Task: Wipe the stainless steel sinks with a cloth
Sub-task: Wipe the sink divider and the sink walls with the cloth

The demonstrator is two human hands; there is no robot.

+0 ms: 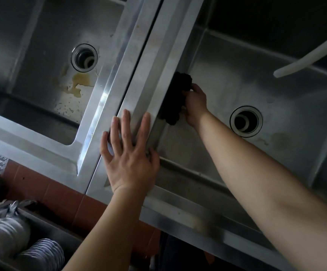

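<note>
Right hand [195, 103]: gripped black cloth [175, 98] against right sink's [237, 79] left wall, centre frame.
Cloth axis: ran along that wall.
Left hand [128, 151]: fingers spread, flat on divider rim [150, 61].

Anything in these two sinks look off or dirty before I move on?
Yes. The left sink has a yellowish-brown stain with speckled flecks on its floor, below the drain. A fainter brownish patch lies near the right sink's drain. The right hand presses the dark cloth against that sink's left wall.
</note>
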